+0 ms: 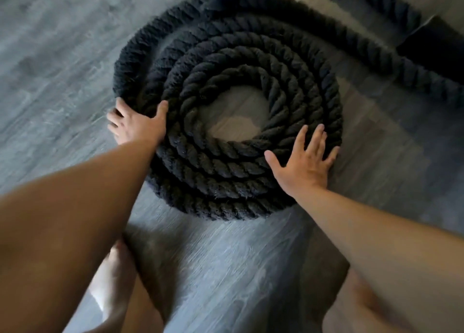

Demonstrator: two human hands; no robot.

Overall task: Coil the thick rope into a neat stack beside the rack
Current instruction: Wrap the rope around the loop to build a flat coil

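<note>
A thick black twisted rope (221,167) lies on the grey wood floor in a round coil of several turns, with a bare patch of floor at its centre. A loose length of the rope (391,56) runs off from the coil's far side toward the upper right. My left hand (136,124) grips the coil's outer left edge, thumb on top and fingers curled down over the side. My right hand (305,161) lies flat on the coil's near right side with fingers spread.
A dark block (437,46), possibly the foot of the rack, sits at the upper right edge behind the loose rope. My bare legs and feet (113,282) are at the bottom of the view. Grey floor (62,56) spreads to the left.
</note>
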